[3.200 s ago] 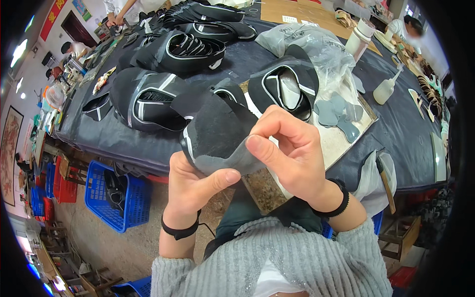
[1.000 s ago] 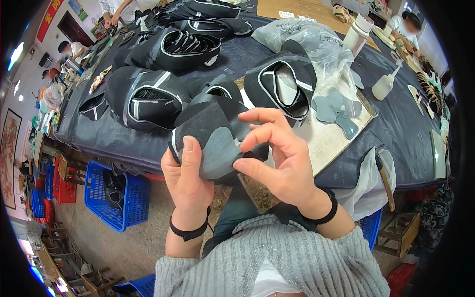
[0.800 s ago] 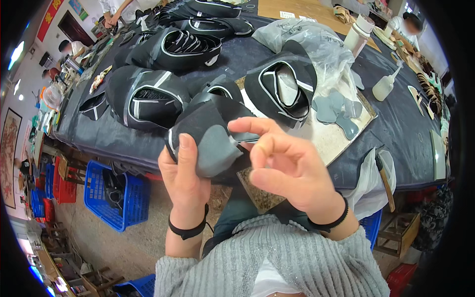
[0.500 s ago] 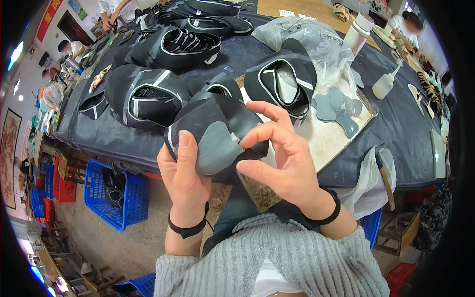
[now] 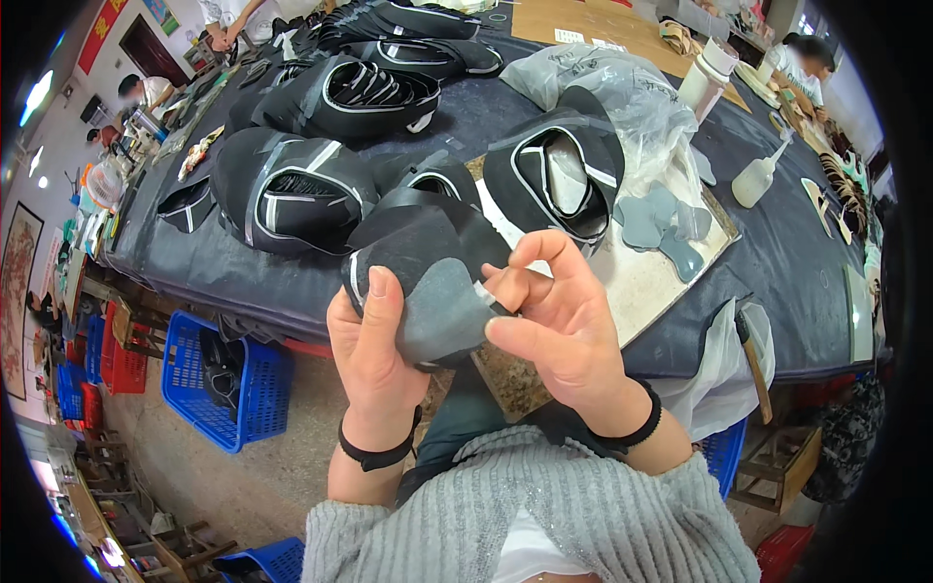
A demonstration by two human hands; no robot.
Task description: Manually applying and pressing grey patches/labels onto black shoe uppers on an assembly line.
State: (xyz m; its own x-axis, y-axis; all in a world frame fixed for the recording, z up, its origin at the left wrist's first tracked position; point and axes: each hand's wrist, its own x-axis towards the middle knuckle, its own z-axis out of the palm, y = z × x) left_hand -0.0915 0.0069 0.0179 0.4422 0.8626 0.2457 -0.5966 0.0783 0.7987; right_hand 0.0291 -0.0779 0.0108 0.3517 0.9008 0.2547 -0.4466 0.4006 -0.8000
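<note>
My left hand (image 5: 374, 340) grips a black shoe upper (image 5: 403, 233), its thumb over the front and its fingers behind. A smooth grey patch (image 5: 442, 311) lies on the upper, with a small white bit at its right edge. My right hand (image 5: 564, 325) is curled at that edge, its bent fingers and thumb on either side of it; the exact grip is partly hidden. Just beyond, more black shoe uppers with white-lined openings rest on the table, one (image 5: 306, 189) at the left and another (image 5: 554, 175) on a pale board (image 5: 641, 306).
Several grey cut pieces (image 5: 661, 228) lie on the board beside a clear plastic bag (image 5: 622, 92). A squeeze bottle (image 5: 756, 180) and a white bottle (image 5: 708, 78) stand at right. A wooden-handled tool (image 5: 753, 360) hangs at the table edge. Blue basket (image 5: 233, 389) sits lower left. Other people work farther off.
Both hands and the shoe upper have shifted slightly right and down. My right index finger has curled in more, and its fingers sit closer to the patch edge.
</note>
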